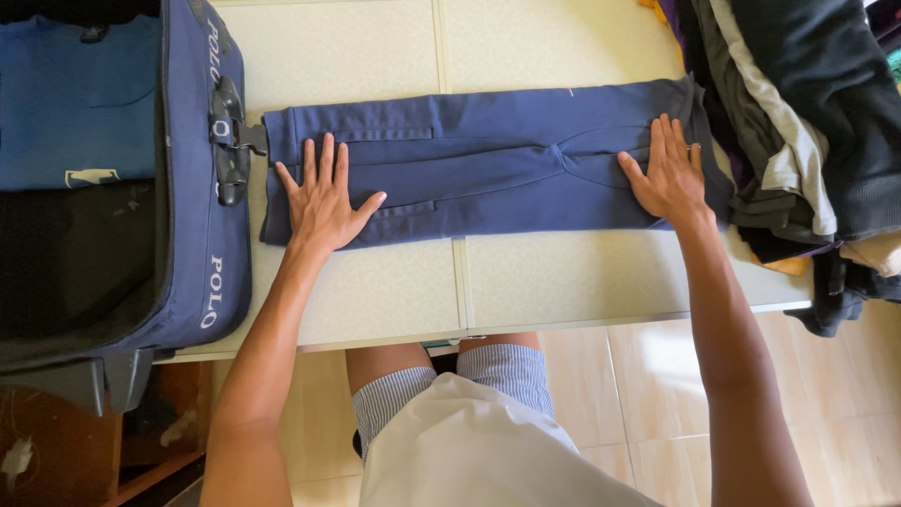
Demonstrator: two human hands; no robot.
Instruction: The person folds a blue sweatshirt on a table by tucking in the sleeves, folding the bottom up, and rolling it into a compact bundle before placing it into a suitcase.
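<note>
- The fingers (319,164) of the left hand (324,202) are spread wide and laid flat, palm down; nothing is gripped, the hand is only pressed on the trousers (488,155).
- The fingers (668,141) of the right hand (668,178) are likewise stretched out flat, slightly fanned, with the thumb pointed toward 10 o'clock; nothing is grasped, and the palm is rested on the cloth.
- The trousers, navy and folded into a long band, are laid across the table (563,272) from 9 o'clock to 3 o'clock, just above the middle of the view.
- The left hand is placed near the band's 9 o'clock end, the right hand near its 3 o'clock end; the two are held well apart.
- A seam across the two table panels is seen running toward 12 o'clock, under the middle of the trousers.
- At 9 o'clock a blue suitcase (202,244) is lain open on the table, its wall just beside the trousers' end; a zip handle (228,141) on that wall is touched by the cloth, or nearly so.
- Inside the suitcase a folded blue garment (75,103) is seen at the far end, and a dark one (75,253) at the near end.
- At 2 o'clock a pile of clothes (798,122), dark, grey and white, is heaped on the table, with the trousers' end lying against it.
- At 6 o'clock the person's striped shorts (450,385) and white shirt (479,451) are seen above a tiled floor (648,394).
</note>
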